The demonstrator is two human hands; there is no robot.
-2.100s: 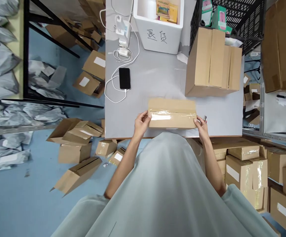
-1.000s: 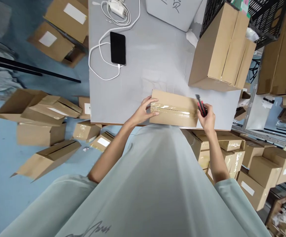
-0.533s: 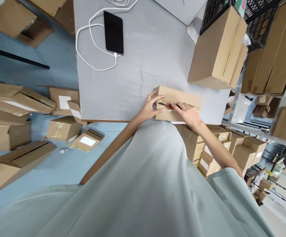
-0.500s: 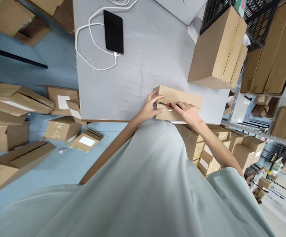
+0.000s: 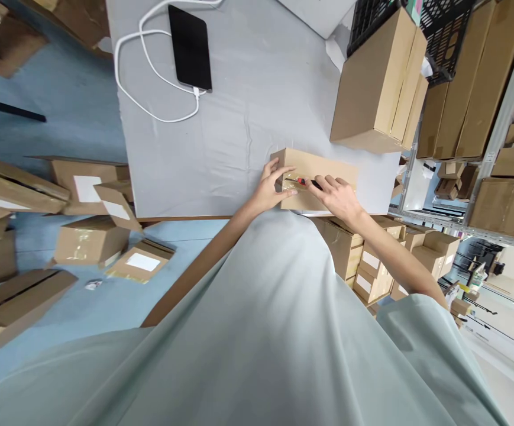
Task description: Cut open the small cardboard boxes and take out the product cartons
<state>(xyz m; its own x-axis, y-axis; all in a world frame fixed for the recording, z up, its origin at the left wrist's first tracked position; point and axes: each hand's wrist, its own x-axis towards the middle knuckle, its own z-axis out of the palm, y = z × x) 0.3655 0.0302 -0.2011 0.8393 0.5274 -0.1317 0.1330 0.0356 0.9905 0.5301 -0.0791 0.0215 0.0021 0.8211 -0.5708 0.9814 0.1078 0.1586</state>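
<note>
On grey table [image 5: 186, 165], left grip [image 5: 269, 188] grasping carton [image 5: 321, 161], right grip [image 5: 339, 199] clasping knife [image 5: 301, 181], blue floor [image 5: 92, 307]

Passable across the desk [image 5: 265, 71] between phone [image 5: 190, 48] and carton [image 5: 363, 83]. Blocked over the box [image 5: 321, 164] by knife [image 5: 301, 181] and right hand [image 5: 339, 197].

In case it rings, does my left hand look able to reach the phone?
Probably yes: only tabletop shows between your left hand and the phone, though it must first leave the cardboard box it touches.
</note>
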